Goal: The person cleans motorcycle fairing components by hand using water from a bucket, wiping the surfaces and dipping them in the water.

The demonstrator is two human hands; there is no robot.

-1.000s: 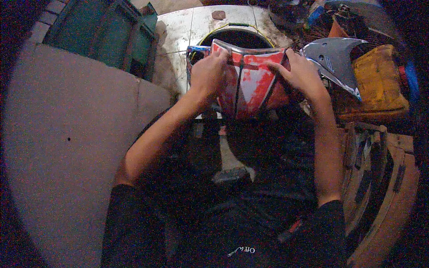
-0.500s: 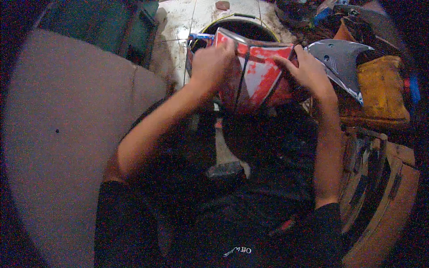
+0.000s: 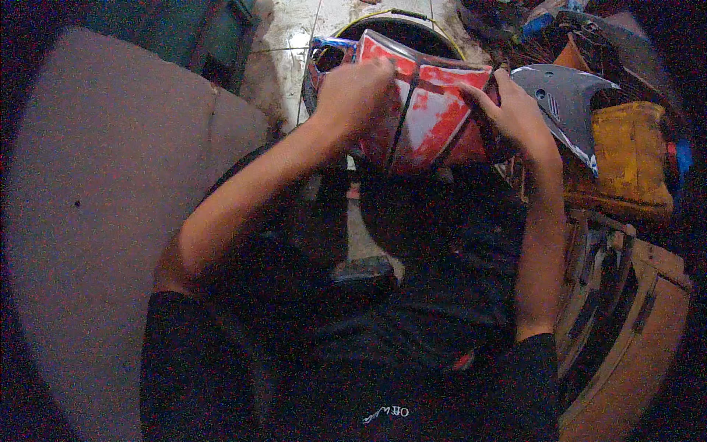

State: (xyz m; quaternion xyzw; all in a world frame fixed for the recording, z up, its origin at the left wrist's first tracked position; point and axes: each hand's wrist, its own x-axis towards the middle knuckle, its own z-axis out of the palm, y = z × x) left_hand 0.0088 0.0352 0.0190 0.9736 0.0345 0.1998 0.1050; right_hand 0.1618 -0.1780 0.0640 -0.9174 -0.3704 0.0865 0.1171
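Note:
A red plastic body panel (image 3: 431, 118), apparently from a motorcycle, is tilted in front of me above my lap. Its paint is worn to pale grey patches, and dark lines cross it. My left hand (image 3: 353, 99) presses on the panel's upper left with curled fingers; whatever may lie under them is hidden. My right hand (image 3: 515, 114) grips the right edge, thumb on the face and the other fingers around the far side. Behind the panel stands a dark round tub or bucket (image 3: 390, 31) with a yellow rim.
To the right lie a grey fairing piece (image 3: 563, 96), a yellow jerrycan (image 3: 630, 158) and a curved wooden frame (image 3: 641, 317). A large flat board (image 3: 132, 221) fills the left side, beside a green cabinet (image 3: 180, 37). Dirty white tiles (image 3: 283, 37) cover the floor ahead.
My left hand has slid slightly down the panel, toward me. My right hand keeps its grip on the edge. The whole view has shifted a little.

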